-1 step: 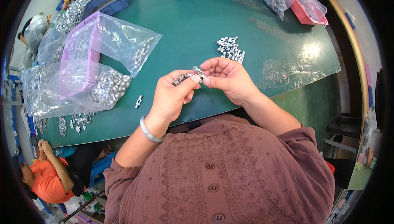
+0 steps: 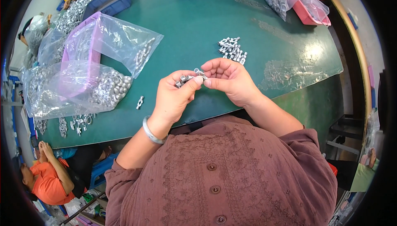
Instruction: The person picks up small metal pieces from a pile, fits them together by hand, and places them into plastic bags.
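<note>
Green worktable (image 2: 182,31) fills the upper half of the frame, its coating worn at the right. Clear plastic bag (image 2: 112,90) of rounded silvery parts at mid-left, spread over and beside a lilac tray (image 2: 95,55).

Both hands meet near frame centre, above the table. Left hand (image 2: 173,97): closed, gripping several silvery metal fittings (image 2: 182,79) between thumb and curled fingers. Right hand (image 2: 230,80): thumb and forefinger come up to the piece at the left thumb tip; whether they pinch it, I cannot tell.

Pile of finished-looking fittings (image 2: 233,51) just beyond the right hand, above centre-right. Single loose fitting (image 2: 140,102) alone, left of the left wrist.

Smallest: looped metal piece (image 2: 199,73) at the fingertips. My judgement: best steadied by the left thumb while the right fingertips do the fine work; spares deeper in the palm, so none slip out.
</note>
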{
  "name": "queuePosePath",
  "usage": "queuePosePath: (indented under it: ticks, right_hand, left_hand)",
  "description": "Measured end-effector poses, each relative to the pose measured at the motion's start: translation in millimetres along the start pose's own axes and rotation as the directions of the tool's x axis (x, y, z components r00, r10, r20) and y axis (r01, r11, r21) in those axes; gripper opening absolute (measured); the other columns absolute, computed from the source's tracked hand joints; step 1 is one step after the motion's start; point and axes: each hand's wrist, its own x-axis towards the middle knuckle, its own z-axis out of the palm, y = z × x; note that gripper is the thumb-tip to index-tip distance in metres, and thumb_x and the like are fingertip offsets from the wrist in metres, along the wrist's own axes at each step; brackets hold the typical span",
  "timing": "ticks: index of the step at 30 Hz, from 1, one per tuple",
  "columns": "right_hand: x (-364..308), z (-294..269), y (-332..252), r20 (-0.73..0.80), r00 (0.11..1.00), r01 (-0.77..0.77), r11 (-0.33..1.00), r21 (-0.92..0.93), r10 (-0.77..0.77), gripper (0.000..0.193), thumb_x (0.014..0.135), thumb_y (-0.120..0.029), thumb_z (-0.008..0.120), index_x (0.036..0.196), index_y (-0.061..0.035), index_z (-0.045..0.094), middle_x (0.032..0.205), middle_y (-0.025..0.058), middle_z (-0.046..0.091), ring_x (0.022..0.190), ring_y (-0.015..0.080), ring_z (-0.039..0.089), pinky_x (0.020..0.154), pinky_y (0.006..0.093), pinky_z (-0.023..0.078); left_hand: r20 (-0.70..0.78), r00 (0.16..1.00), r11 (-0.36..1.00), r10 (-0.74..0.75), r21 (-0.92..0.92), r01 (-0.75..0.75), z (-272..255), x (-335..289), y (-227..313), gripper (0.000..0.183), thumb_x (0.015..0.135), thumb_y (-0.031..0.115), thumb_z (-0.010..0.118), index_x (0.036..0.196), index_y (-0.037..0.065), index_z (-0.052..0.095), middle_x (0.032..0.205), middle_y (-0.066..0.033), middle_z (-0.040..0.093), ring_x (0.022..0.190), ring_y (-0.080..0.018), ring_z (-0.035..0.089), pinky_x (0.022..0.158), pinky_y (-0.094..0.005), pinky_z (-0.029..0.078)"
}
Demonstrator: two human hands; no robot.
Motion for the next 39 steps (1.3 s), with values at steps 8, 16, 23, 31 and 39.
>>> queuePosePath:
  ticks: [8, 16, 23, 31, 39]
  right_hand:
    - [0.4, -2.6, 10.7, 0.059, 0.986, 0.164, 0.98, -0.111, -0.158, 0.025, 0.078, 0.002, 0.059, 0.103, 0.0005, 0.054, 0.092, 0.0039, 0.058, 0.085, 0.009, 0.055, 0.076, 0.0219, 0.046]
    - [-0.6, -2.5, 8.7, 0.079, 0.984, 0.171, 0.976, -0.137, -0.162, 0.027, 0.079, 0.003, 0.057, 0.105, -0.0004, 0.053, 0.093, 0.0041, 0.058, 0.087, 0.0094, 0.054, 0.078, 0.023, 0.045]
    - [-0.6, -12.8, -5.1, -0.009, 0.987, 0.155, 0.956, -0.249, -0.163, 0.022, 0.08, -0.001, 0.057, 0.103, -0.0001, 0.054, 0.093, 0.0037, 0.057, 0.084, 0.0094, 0.054, 0.078, 0.0231, 0.045]
    - [-1.3, -36.6, -16.3, -0.124, 0.973, 0.123, 0.888, -0.443, -0.196, 0.016, 0.081, -0.005, 0.057, 0.096, 0.0, 0.057, 0.082, -0.0016, 0.057, 0.071, 0.0037, 0.05, 0.064, 0.0186, 0.042]
    - [1.0, -57.6, -27.0, -0.147, 0.955, 0.132, 0.809, -0.573, -0.26, 0.017, 0.081, -0.006, 0.057, 0.096, 0.0009, 0.058, 0.08, -0.0008, 0.058, 0.068, 0.0041, 0.049, 0.062, 0.0194, 0.042]
  left_hand:
    - [0.139, 0.791, 0.61, 0.596, 0.562, -0.559, 4.1, 1.5, -4.0, 0.012, 0.072, 0.001, 0.065, 0.084, 0.003, 0.065, 0.066, -0.0044, 0.057, 0.058, -0.0106, 0.053, 0.051, -0.0216, 0.041]
    - [0.077, 0.85, 0.718, 0.521, 0.499, -0.485, 3.0, 2.6, -3.8, 0.01, 0.074, 0.003, 0.064, 0.084, 0.002, 0.065, 0.065, -0.0032, 0.057, 0.055, -0.0093, 0.051, 0.048, -0.0205, 0.04]
    - [0.255, 0.92, 0.65, -0.296, -0.653, 0.39, -21.0, 20.7, -2.9, 0.012, 0.085, 0.015, 0.051, 0.082, 0.004, 0.054, 0.061, -0.0013, 0.046, 0.046, -0.0071, 0.036, 0.037, -0.0183, 0.027]
    - [0.376, 0.886, 0.481, -0.271, -0.744, 0.463, -23.7, 23.5, -8.0, 0.016, 0.087, 0.016, 0.048, 0.083, 0.002, 0.055, 0.062, -0.0032, 0.044, 0.047, -0.008, 0.036, 0.037, -0.0189, 0.028]
    - [0.441, 0.873, 0.393, -0.208, -0.779, 0.488, -24.2, 25.3, -11.0, 0.02, 0.088, 0.016, 0.045, 0.084, -0.001, 0.055, 0.063, -0.0042, 0.044, 0.048, -0.0094, 0.037, 0.037, -0.0204, 0.029]
